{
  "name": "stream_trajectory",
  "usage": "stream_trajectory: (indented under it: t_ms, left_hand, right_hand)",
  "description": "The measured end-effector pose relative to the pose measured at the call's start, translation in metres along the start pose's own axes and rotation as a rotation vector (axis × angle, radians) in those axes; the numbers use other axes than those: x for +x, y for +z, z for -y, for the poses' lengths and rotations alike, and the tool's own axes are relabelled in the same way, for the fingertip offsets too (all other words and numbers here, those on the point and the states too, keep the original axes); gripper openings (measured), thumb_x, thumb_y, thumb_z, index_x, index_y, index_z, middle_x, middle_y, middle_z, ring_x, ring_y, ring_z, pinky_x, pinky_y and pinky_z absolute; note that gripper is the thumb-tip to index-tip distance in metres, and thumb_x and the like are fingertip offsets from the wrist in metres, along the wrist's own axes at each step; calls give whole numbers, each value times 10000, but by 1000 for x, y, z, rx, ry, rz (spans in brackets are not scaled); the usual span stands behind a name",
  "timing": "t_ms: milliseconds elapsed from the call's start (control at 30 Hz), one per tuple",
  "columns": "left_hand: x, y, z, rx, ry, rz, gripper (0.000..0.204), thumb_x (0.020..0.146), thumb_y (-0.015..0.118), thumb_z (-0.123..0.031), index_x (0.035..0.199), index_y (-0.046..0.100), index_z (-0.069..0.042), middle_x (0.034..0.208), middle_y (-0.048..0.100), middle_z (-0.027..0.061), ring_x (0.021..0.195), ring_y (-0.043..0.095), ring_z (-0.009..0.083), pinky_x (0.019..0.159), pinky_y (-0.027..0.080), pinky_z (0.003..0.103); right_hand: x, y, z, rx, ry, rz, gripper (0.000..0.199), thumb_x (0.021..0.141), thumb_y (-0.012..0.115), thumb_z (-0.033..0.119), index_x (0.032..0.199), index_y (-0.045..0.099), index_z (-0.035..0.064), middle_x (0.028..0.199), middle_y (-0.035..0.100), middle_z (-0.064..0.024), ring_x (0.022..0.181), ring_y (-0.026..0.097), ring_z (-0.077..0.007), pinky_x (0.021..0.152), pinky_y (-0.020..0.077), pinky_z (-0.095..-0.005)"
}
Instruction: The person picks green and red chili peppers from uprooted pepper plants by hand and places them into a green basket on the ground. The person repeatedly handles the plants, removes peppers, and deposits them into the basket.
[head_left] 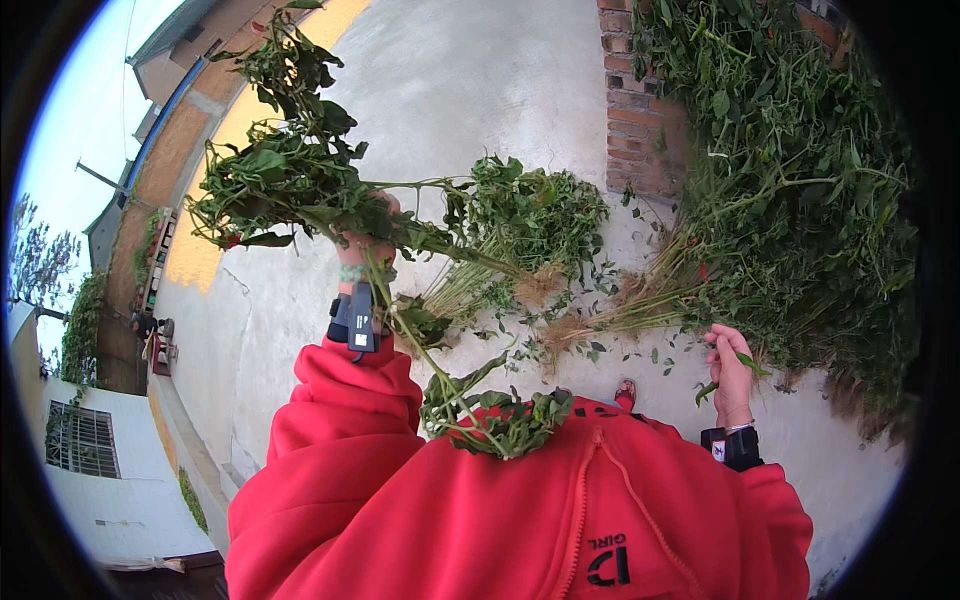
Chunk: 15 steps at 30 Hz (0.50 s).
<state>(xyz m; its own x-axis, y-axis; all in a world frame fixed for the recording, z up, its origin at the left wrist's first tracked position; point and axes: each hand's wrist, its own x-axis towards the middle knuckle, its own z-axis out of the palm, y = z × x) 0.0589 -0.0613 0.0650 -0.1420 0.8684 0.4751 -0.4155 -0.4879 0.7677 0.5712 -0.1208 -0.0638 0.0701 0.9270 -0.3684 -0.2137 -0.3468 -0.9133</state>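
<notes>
My left hand [368,228] is closed around the stem of an uprooted chili plant [285,190], raised at the left. Its wilted leaves hang above and around the fingers, hiding part of them. A lower branch [490,425] of the plant droops across the front of my red jacket. At the right, my right hand [734,385] is closed on green chili peppers [706,393], whose ends stick out past the fingers. Beside that hand lies a large heap of pulled chili plants [810,220], with some red fruit among the leaves.
A smaller pile of plants [540,215] lies on the concrete ground [450,90], roots toward me. Loose leaves are scattered near my shoe [626,390]. A brick pillar [640,140] stands against the heap. Far left are a low wall and a white building [130,490].
</notes>
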Motion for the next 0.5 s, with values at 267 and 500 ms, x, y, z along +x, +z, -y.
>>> stream_trajectory:
  t_ms: [267,500]
  left_hand:
    - [2,28,-27,-222,-177,151,351,761,546,-388,661,414,-79,606,326,12,607,342,161,531,313,269]
    - [-6,31,10,-241,-67,150,429,792,492,-444,898,536,-31,818,529,101,747,501,229,634,421,304]
  right_hand:
    - [-6,12,7,-56,-41,103,187,907,480,135,1060,559,61,906,585,-11,577,437,-5,404,262,-132]
    - [-6,74,28,-268,-144,437,289,879,503,120,1156,522,36,844,550,8,645,433,-36,580,375,-175]
